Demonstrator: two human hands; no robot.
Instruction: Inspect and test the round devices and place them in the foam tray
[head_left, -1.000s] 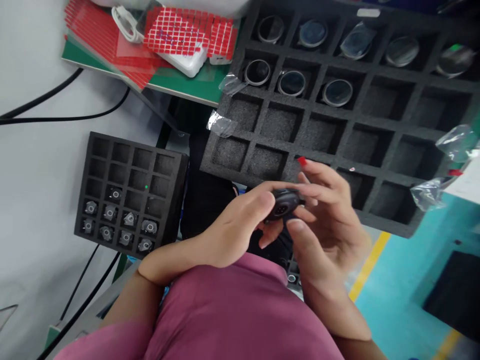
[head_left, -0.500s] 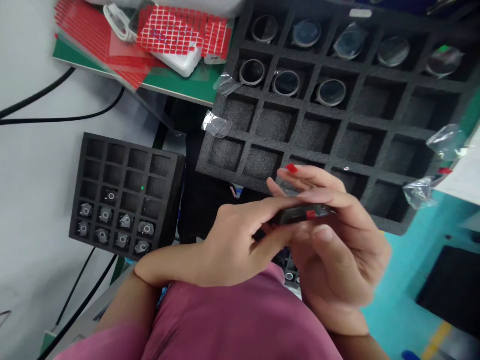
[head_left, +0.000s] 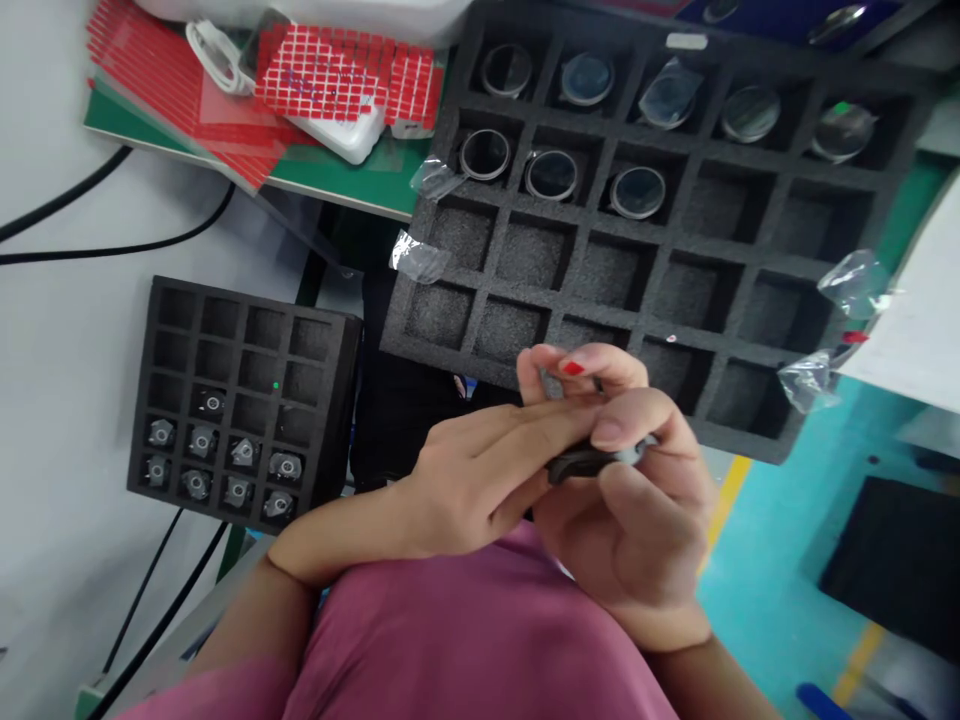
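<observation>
My left hand (head_left: 472,470) holds one end of a small black case (head_left: 581,463), which looks like a watch case seen edge-on. My right hand (head_left: 645,530) pinches the other end between thumb and forefinger, where a shiny, clear-looking bit shows. On a raised fingertip of the right hand sits a small red sticker (head_left: 574,368). The fingers cover much of the case. Just beyond the hands lies a large black foam tray (head_left: 517,285), with round glass-faced watch parts (head_left: 551,175) in its far compartments.
At left, a smaller foam tray (head_left: 240,285) holds several wrapped parts with ring marks. Red sticker sheets (head_left: 330,75), a white cable (head_left: 217,60) and a white box (head_left: 349,135) lie on the green bench (head_left: 337,190). Plastic film pieces (head_left: 855,285) cling to the large tray's edges.
The right thumb and forefinger have closed onto the end of the case. The red patch seen on its edge is now out of sight. The view has shifted slightly.
</observation>
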